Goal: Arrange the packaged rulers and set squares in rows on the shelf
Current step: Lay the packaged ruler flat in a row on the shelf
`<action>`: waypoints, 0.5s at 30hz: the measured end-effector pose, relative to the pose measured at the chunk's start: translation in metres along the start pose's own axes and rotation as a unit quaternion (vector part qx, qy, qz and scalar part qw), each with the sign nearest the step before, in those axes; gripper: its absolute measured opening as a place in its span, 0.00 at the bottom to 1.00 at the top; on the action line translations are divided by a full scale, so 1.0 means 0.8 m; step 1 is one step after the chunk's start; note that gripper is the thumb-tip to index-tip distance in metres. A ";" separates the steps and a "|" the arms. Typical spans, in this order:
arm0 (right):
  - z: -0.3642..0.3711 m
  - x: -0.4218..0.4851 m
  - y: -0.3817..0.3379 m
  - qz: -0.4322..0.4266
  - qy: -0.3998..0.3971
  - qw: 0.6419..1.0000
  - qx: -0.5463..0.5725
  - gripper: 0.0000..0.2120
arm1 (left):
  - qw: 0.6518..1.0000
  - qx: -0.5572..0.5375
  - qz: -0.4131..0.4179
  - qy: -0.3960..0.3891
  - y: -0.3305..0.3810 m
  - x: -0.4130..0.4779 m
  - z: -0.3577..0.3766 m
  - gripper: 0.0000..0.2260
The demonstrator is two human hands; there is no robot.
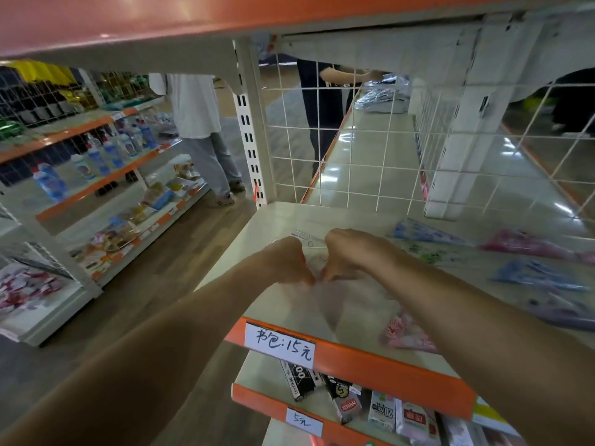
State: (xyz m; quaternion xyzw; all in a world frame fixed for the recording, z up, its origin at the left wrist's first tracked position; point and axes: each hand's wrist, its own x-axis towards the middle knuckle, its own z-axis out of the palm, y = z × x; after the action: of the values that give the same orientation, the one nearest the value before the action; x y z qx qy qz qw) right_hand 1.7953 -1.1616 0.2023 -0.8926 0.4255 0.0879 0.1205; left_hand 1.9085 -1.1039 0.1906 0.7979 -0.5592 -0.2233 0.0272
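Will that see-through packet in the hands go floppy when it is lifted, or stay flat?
It will probably stay fairly flat: the clear packet looks straight between the left hand and the right hand, with no sag. It is likely light, since both hands only pinch it. Its plastic wrap may slide easily on the glossy shelf.

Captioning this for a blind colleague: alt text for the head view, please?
Left hand and right hand pinch a clear packaged ruler over the cream shelf. Coloured set squares lie scattered to the right; a handwritten price label sits below.
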 end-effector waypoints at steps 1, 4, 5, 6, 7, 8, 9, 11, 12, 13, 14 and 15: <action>-0.002 0.000 -0.001 0.006 -0.008 1.000 0.005 0.25 | 1.000 0.003 -0.002 0.001 0.001 0.001 0.001 0.20; -0.003 0.005 -0.002 0.017 -0.029 0.999 0.016 0.24 | 1.000 0.013 -0.007 0.006 0.005 0.002 0.001 0.23; -0.003 0.006 -0.002 0.018 -0.033 0.999 0.019 0.24 | 1.000 0.012 -0.010 0.007 0.005 0.002 0.001 0.24; -0.002 0.007 -0.001 0.018 -0.035 0.999 0.022 0.24 | 1.000 0.006 -0.014 0.005 0.006 0.002 0.001 0.23; -0.002 0.008 -0.001 0.017 -0.037 0.999 0.023 0.23 | 1.000 -0.004 -0.019 0.000 0.006 0.001 0.002 0.23; -0.001 0.008 0.000 0.014 -0.037 0.999 0.023 0.23 | 1.000 -0.013 -0.024 -0.006 0.007 0.001 0.002 0.22; 0.000 0.007 0.001 0.011 -0.035 0.999 0.023 0.22 | 0.999 -0.019 -0.028 -0.010 0.006 0.001 0.002 0.21; 0.001 0.006 0.001 0.004 -0.035 0.999 0.023 0.20 | 0.999 -0.022 -0.030 -0.012 0.005 0.002 0.001 0.21; 0.002 0.006 0.000 0.001 -0.037 0.999 0.023 0.18 | 0.999 -0.020 -0.028 -0.009 0.005 0.002 0.001 0.21; 0.002 0.007 -0.001 -0.002 -0.041 0.999 0.019 0.17 | 1.000 -0.014 -0.024 -0.008 0.006 0.002 0.001 0.21; 0.001 0.008 -0.002 -0.005 -0.049 0.999 0.011 0.14 | 1.000 -0.005 -0.020 -0.010 0.006 0.001 0.000 0.21; -0.001 0.011 -0.003 -0.008 -0.059 0.998 0.003 0.13 | 1.000 0.007 -0.013 -0.014 0.007 0.001 -0.001 0.21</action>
State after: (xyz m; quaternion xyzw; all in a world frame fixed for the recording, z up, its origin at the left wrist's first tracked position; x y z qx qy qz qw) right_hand 1.8027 -1.1668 0.2012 -0.8887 0.4112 0.1378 0.1487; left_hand 1.9041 -1.1066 0.1927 0.8024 -0.5502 -0.2309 0.0110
